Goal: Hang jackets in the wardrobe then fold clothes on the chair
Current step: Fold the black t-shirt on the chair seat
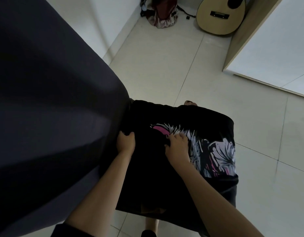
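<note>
As left grip (pixel 125 142) holds the shirt (pixel 147 177), right grip (pixel 177 149) touches it.

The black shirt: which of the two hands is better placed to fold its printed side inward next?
Probably the right hand: it holds the black shirt right at the print. The left hand grips the far plain edge.

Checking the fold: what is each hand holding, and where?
Both hold the black printed garment: left hand grips its left edge, right hand pinches fabric beside the pink-and-white print.
</note>
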`<control>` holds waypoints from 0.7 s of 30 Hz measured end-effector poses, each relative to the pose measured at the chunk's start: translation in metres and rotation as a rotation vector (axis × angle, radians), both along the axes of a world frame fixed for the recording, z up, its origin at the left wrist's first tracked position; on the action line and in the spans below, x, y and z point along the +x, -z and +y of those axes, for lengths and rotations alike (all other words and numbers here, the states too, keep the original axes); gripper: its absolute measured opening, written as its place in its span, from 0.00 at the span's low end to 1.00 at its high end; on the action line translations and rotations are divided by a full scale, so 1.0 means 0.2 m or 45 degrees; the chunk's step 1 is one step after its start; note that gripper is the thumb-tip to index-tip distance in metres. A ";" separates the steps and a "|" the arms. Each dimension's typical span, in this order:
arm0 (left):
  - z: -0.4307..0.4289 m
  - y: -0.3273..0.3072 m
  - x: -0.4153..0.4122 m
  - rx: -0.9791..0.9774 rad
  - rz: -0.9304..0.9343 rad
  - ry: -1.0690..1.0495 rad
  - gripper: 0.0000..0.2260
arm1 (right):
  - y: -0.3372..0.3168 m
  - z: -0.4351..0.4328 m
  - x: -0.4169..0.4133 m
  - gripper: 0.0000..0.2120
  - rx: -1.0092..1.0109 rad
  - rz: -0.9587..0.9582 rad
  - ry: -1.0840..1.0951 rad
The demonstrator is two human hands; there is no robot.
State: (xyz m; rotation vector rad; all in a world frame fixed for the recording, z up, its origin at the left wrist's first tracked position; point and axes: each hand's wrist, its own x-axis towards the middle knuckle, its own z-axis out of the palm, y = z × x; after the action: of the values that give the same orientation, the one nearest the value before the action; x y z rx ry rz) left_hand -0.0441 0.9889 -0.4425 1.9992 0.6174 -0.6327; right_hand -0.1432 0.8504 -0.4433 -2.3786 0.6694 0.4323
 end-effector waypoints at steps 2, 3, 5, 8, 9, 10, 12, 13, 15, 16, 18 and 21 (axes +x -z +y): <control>0.00 0.00 -0.03 0.052 -0.081 0.074 0.22 | -0.01 0.00 0.00 0.13 0.115 -0.033 0.084; 0.00 0.00 -0.05 0.086 -0.116 0.118 0.26 | -0.02 -0.01 0.00 0.12 0.181 -0.052 0.131; 0.01 0.01 -0.08 0.169 -0.196 0.224 0.29 | -0.05 -0.01 0.00 0.07 0.267 -0.087 0.199; 0.00 -0.01 -0.09 0.315 -0.228 0.415 0.25 | -0.08 -0.01 -0.03 0.06 0.244 -0.079 0.197; 0.00 -0.04 -0.09 0.384 -0.214 0.506 0.24 | -0.08 -0.01 -0.03 0.07 0.191 -0.078 0.186; 0.00 -0.07 -0.10 0.491 -0.212 0.623 0.24 | -0.07 0.00 -0.04 0.08 0.107 -0.098 0.188; -0.01 -0.12 -0.11 0.800 -0.415 0.870 0.21 | -0.06 0.01 -0.04 0.08 -0.101 -0.181 0.198; -0.01 -0.13 -0.12 0.906 -0.646 0.980 0.22 | -0.06 0.02 -0.05 0.08 -0.186 -0.237 0.182; -0.03 -0.12 -0.12 0.843 -1.037 1.148 0.25 | -0.07 0.04 -0.05 0.09 -0.237 -0.329 0.114; -0.04 -0.11 -0.12 0.710 -1.039 1.275 0.27 | -0.07 0.04 -0.06 0.09 -0.223 -0.354 0.100; -0.07 -0.09 -0.12 0.550 -0.826 1.567 0.30 | -0.07 0.04 -0.07 0.11 -0.140 -0.394 0.134; -0.07 -0.08 -0.12 0.625 -0.699 1.750 0.21 | -0.04 0.03 -0.12 0.11 -0.002 -0.486 0.199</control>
State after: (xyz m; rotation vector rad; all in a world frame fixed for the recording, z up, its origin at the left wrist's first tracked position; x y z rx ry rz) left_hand -0.0688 0.9743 -0.4265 2.7354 -1.1627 -0.6436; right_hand -0.1678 0.8556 -0.4351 -2.2979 0.6672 -0.0892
